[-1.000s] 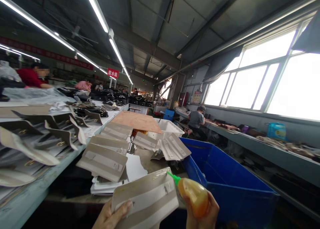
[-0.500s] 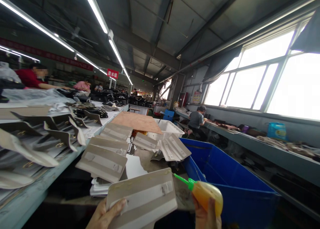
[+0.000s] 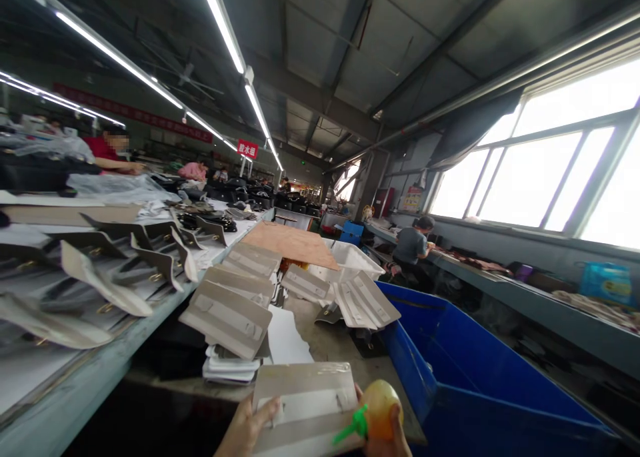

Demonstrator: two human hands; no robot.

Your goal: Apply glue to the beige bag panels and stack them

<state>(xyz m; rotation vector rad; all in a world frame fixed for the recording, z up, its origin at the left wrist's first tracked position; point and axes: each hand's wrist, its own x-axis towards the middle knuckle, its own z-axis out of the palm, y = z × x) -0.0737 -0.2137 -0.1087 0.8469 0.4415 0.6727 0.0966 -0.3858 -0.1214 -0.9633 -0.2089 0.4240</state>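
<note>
Two hands: left hand (image 3: 245, 430) grips panel (image 3: 305, 407), bottle (image 3: 381, 410) beside

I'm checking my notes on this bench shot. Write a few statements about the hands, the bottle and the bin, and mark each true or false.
1. The left hand holds a grey panel. True.
2. The right hand holds a pair of scissors. False: it holds a yellow bottle with a green nozzle.
3. The nozzle points at the panel. True.
4. The bin to the right is red. False: it is blue.
5. More grey panels lie on the bench beyond the hands. True.
</note>
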